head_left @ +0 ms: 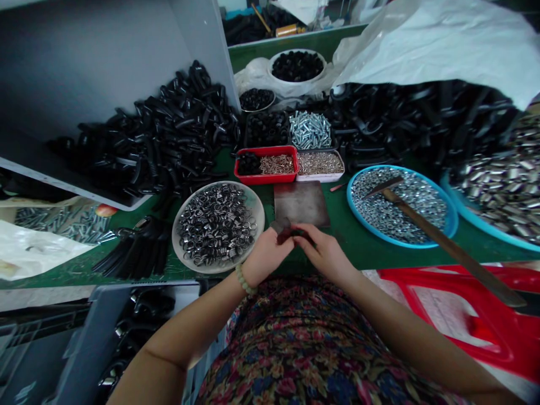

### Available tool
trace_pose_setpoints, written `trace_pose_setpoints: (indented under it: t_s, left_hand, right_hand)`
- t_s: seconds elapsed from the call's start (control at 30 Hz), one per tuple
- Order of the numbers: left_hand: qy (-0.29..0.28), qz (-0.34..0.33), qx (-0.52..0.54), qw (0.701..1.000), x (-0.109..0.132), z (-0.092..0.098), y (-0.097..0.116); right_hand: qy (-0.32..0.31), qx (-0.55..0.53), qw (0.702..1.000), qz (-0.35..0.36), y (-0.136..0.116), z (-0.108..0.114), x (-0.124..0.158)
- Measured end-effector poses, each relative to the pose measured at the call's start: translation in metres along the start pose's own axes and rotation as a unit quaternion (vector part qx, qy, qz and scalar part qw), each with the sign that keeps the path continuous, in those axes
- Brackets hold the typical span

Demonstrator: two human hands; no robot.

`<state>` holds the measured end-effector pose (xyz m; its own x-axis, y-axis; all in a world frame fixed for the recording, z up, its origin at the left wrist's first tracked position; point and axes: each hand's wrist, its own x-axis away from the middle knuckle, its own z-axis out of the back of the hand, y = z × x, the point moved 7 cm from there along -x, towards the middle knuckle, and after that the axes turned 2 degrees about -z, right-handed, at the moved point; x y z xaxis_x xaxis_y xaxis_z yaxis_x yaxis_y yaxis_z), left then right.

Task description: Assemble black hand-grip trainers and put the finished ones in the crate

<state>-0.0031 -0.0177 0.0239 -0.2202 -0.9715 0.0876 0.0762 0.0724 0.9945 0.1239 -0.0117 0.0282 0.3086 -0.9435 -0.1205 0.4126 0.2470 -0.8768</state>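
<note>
Close together in front of my body, my left hand (pixel 266 252) and my right hand (pixel 324 251) meet at the fingertips. Both are closed around a small dark part (pixel 282 226); my fingers cover much of it, and its kind cannot be made out. Just beyond the fingers lies a flat metal plate (pixel 302 202) on the green table (pixel 337 225). To the left of my left hand stands a round pale tray (pixel 177 247) heaped with small metal rings (pixel 217 222).
A hammer (pixel 447 239) rests across a blue tray (pixel 453 219) of small metal pieces, its handle jutting past the table edge. Behind the plate sit a red box (pixel 265 179) and a bin of screws (pixel 311 130). Black lever-like parts (pixel 169 135) are piled back left.
</note>
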Motion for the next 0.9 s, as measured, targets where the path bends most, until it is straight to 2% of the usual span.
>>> trace_pose_setpoints:
  t_s: [0.07, 0.13, 0.17, 0.23, 0.27, 0.3, 0.33, 0.4, 0.43, 0.5, 0.53, 0.57, 0.63, 0.7, 0.8, 0.9]
  left_hand:
    - [-0.042, -0.017, -0.100, 0.994, -0.006, 0.012, 0.004]
    - [-0.002, -0.035, -0.252, 0.967, -0.019, 0.043, 0.010]
    - [0.045, -0.047, -0.350, 0.935, -0.027, 0.064, 0.014]
    - [0.115, -0.051, -0.518, 0.846, -0.045, 0.101, 0.018]
    - [0.124, -0.045, -0.560, 0.818, -0.054, 0.114, 0.016]
    - [0.124, -0.037, -0.582, 0.803, -0.062, 0.124, 0.013]
    - [0.121, -0.030, -0.583, 0.803, -0.068, 0.131, 0.011]
    - [0.131, -0.023, -0.541, 0.830, -0.073, 0.134, 0.011]
    - [0.136, -0.016, -0.490, 0.861, -0.071, 0.131, 0.012]
    - [0.120, 0.014, -0.288, 0.950, -0.061, 0.111, 0.014]
    - [0.089, 0.040, -0.150, 0.984, -0.054, 0.093, 0.013]
    - [0.048, 0.069, -0.006, 0.996, -0.046, 0.071, 0.013]
    - [-0.018, 0.117, 0.218, 0.969, -0.030, 0.027, 0.017]
    - [-0.029, 0.139, 0.333, 0.932, -0.021, -0.003, 0.021]
    - [0.009, 0.144, 0.400, 0.905, -0.022, -0.023, 0.020]
    - [0.004, 0.153, 0.413, 0.898, -0.027, -0.030, 0.019]
  right_hand:
    - [-0.022, -0.095, 0.993, -0.061, 0.011, -0.006, -0.001]
    - [-0.009, -0.221, 0.968, -0.115, 0.023, -0.007, -0.003]
    - [-0.003, -0.283, 0.950, -0.129, 0.027, -0.007, -0.004]
    - [-0.002, -0.376, 0.918, -0.130, 0.030, -0.007, -0.007]
    - [-0.004, -0.404, 0.906, -0.125, 0.029, -0.007, -0.008]
    - [-0.010, -0.422, 0.898, -0.121, 0.029, -0.006, -0.008]
    - [-0.015, -0.434, 0.893, -0.118, 0.028, -0.006, -0.008]
    - [-0.020, -0.439, 0.892, -0.110, 0.027, -0.005, -0.007]
    - [-0.022, -0.437, 0.893, -0.106, 0.026, -0.003, -0.006]
    - [-0.038, -0.443, 0.890, -0.099, 0.024, -0.002, -0.004]
    - [-0.052, -0.455, 0.883, -0.098, 0.022, -0.002, -0.002]
    - [-0.070, -0.475, 0.871, -0.099, 0.020, -0.003, -0.001]
    - [-0.101, -0.527, 0.837, -0.106, 0.015, -0.003, 0.003]
    - [-0.110, -0.575, 0.801, -0.121, 0.011, 0.000, 0.007]
    - [-0.105, -0.625, 0.760, -0.142, 0.009, 0.006, 0.013]
    - [-0.104, -0.633, 0.753, -0.146, 0.009, 0.012, 0.018]
